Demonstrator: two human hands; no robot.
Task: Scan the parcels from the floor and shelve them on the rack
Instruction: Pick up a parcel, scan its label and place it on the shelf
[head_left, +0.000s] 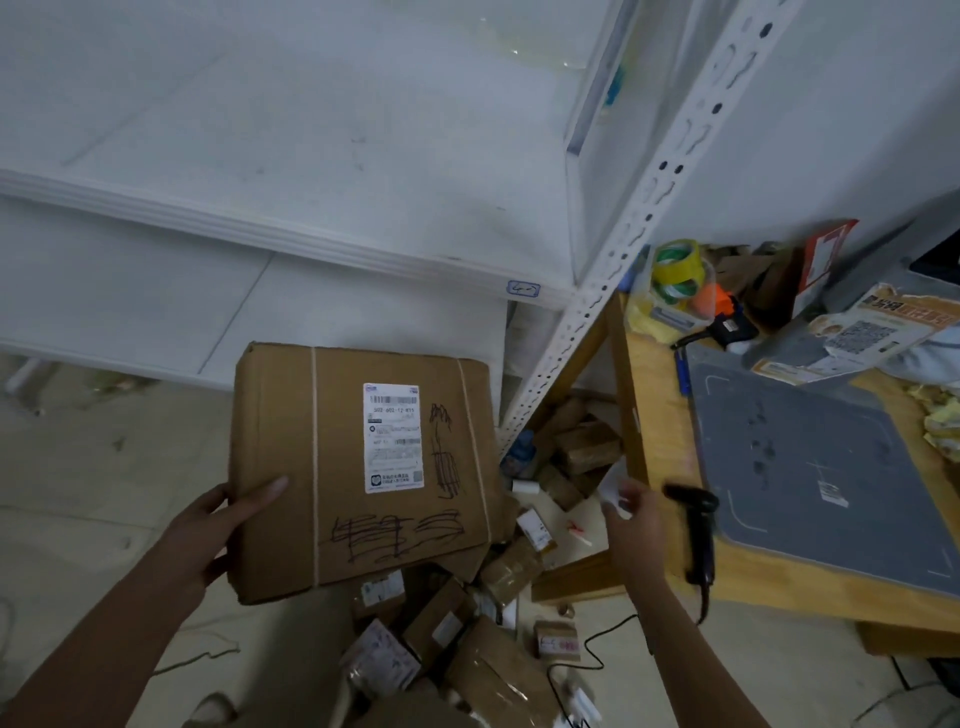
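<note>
Over littered floor (78, 493) by a rack (592, 322), left fingers (262, 492) clasp a parcel (311, 467), right fingers (635, 503) pinch paper (613, 488).

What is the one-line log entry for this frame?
left hand: grips cardboard box, label up | right hand: pinches white slip | scanner: unheld, at table edge | status: cardboard box not yet on rack

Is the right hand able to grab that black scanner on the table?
Probably yes. The scanner lies at the edge of the table, close beside the right hand, with nothing between them. That hand pinches a white slip, though, so gripping may be awkward.
</note>
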